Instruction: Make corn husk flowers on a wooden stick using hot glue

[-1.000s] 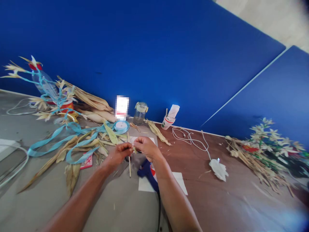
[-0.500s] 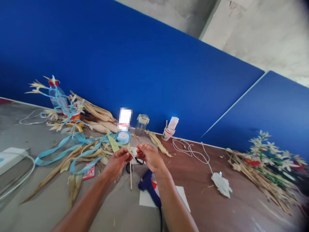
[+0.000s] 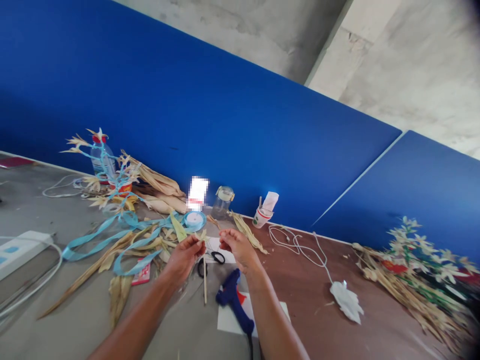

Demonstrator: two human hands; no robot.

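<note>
My left hand (image 3: 187,256) is closed in a pinch on a small pale corn husk piece (image 3: 203,236), whose pointed tips stick up above the fingers. My right hand (image 3: 237,246) is a short gap to the right, thumb and fingers pinched together; what lies between them, if anything, is too small to make out. Below the hands is a thin pale stick (image 3: 205,287); I cannot tell whether it is held or lying there. Scissors with black handles (image 3: 218,257) lie behind and between the hands. A blue glue gun (image 3: 236,302) rests on white paper (image 3: 228,320) beside my right forearm.
Light blue ribbon (image 3: 90,250), its spool (image 3: 195,220) and dried husks (image 3: 118,295) spread at left. A husk-flower branch (image 3: 120,175) stands near a bottle (image 3: 103,157). Behind are a jar (image 3: 223,200) and cup (image 3: 262,217); at right, a white cable (image 3: 296,240) and white flowers (image 3: 420,235).
My hands have moved apart, leaving a gap between their fingertips. More of the scissors shows between them. The whole view has shifted slightly as the head moved.
</note>
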